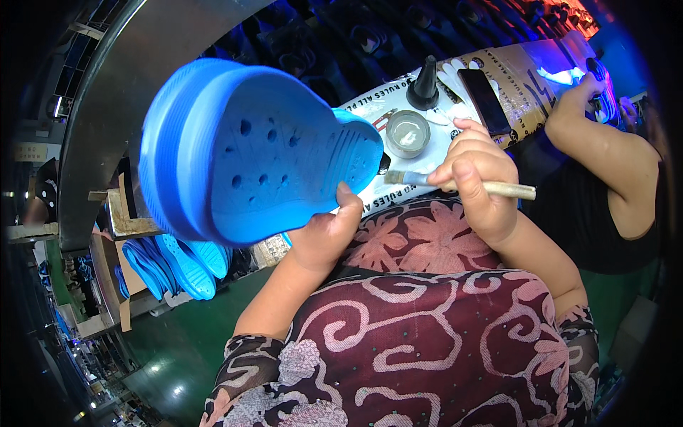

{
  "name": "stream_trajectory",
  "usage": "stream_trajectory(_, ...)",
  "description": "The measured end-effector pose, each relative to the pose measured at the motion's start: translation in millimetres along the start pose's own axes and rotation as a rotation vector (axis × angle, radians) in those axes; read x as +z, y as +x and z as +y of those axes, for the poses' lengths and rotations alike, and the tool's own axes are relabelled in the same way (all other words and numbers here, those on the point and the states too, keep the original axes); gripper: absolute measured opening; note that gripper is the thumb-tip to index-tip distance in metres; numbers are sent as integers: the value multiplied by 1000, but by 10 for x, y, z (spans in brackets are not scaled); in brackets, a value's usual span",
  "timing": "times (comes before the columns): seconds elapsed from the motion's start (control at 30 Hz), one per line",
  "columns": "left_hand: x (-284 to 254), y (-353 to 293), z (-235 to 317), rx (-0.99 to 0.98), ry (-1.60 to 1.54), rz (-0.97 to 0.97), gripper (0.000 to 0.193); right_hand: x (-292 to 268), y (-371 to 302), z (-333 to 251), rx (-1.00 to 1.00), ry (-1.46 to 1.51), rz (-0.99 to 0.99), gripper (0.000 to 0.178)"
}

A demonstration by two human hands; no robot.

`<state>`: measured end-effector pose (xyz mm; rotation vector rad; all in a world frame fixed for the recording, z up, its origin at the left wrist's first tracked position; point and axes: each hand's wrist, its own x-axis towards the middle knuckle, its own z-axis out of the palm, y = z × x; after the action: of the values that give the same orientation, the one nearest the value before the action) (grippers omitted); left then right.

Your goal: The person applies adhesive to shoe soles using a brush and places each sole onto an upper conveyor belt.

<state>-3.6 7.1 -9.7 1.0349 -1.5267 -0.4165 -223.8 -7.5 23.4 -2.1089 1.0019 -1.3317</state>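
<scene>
My left hand (326,231) grips the near edge of a stack of blue foam shoe soles (263,153), its thumb over the narrow end. The upper face of the stack has round holes at the wide part and fine ridges at the narrow part. In my right hand (478,174) is a flat paintbrush (501,188) with a pale wooden handle. Its bristles point left, close to the narrow end of the soles; whether they touch I cannot tell. Just beyond the brush stands a small round cup (408,134) with whitish contents. Behind it is a black cone-shaped nozzle bottle (425,85).
A dark phone (484,101) lies on the printed white and brown work surface (377,99). To the left, more blue soles (178,263) sit by a cardboard box. A curved metal panel (107,92) rises at the left. At the right, a co-worker's arm (590,135) reaches in.
</scene>
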Motion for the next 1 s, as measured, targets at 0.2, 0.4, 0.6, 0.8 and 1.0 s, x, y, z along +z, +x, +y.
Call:
stream_trajectory(0.2,43,-15,33,-104,-144,93,21,30,-7,15,36,-87,-1,25)
stream_trajectory(0.4,-32,-9,76,-168,-56,-43,22,-16,-46,-12,136,20,90,27)
stream_trajectory(0.6,6,-31,26,-136,-80,4,26,23,-1,19,9,-130,-19,23)
stream_trajectory(0.8,11,53,61,-119,-73,3,32,-252,-37,61,21,-98,88,23)
stream_trajectory(1.0,-172,503,435,-503,-509,-110,61,-518,-273,324,153,-85,334,24)
